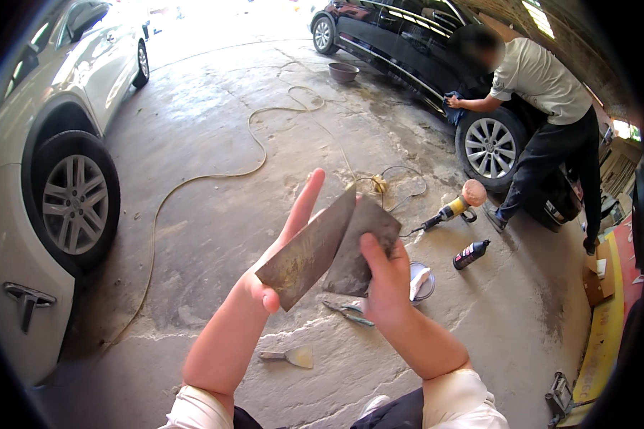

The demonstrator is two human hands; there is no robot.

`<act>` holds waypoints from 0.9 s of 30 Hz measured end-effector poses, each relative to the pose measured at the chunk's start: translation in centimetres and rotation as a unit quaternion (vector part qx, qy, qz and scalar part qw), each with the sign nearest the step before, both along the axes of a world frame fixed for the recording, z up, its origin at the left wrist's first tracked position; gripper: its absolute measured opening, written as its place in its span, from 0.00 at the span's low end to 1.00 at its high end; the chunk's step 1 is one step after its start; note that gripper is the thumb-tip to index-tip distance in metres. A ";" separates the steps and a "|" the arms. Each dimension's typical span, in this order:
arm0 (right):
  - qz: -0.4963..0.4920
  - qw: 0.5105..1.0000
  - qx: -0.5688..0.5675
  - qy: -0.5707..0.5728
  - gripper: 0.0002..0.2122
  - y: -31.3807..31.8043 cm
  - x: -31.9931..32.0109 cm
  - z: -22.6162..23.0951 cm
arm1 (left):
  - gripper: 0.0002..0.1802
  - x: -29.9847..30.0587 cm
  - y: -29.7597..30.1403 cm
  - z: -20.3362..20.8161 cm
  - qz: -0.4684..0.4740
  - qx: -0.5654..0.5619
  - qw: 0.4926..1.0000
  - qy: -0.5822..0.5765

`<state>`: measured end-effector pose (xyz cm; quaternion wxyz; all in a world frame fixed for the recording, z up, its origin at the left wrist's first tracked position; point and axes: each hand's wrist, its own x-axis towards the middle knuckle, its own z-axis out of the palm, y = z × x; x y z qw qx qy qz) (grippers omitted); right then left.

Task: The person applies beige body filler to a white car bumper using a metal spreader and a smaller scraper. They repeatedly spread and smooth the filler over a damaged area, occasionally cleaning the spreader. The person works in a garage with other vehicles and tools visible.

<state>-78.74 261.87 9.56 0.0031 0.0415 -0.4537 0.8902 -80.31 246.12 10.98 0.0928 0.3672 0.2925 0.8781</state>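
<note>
Two thin, flat, dull grey-brown plates are held up over the floor, close together. My left hand (279, 242) grips the left plate (308, 250) from behind, thumb at its lower corner and a finger stretched out past its upper edge. The right plate (361, 236) is pinched in my right hand (388, 286), thumb on its face. Their edges meet or overlap near the top. Beneath them on the concrete lie pliers (350, 312) and a scraper (300, 356) with a pale blade. A round can (426, 289) with something white on it stands behind my right wrist.
On the floor ahead right are a yellow polisher (451, 209) with an orange pad and a black bottle (472, 254). A long hose (254, 136) winds across. A white car (21, 214) stands left; right, a person (544, 79) leans over a black car (408, 43) near a basin (343, 72).
</note>
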 end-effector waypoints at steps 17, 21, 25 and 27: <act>-0.014 1.000 0.022 -0.001 0.16 0.1 0.2 0.4 | 0.79 -0.4 1.8 -0.4 0.157 -0.070 0.985 0.026; 0.000 1.000 0.011 -0.027 0.17 0.2 0.1 0.4 | 0.75 0.1 2.5 -0.3 0.184 -0.092 0.979 -0.001; 0.014 0.999 0.001 -0.037 0.19 0.3 -0.3 -0.1 | 0.71 0.5 2.7 -0.8 0.186 -0.103 0.977 -0.004; 0.018 0.999 -0.006 -0.045 0.20 0.2 -0.3 -0.4 | 0.69 0.6 2.7 -1.1 0.193 -0.111 0.975 -0.007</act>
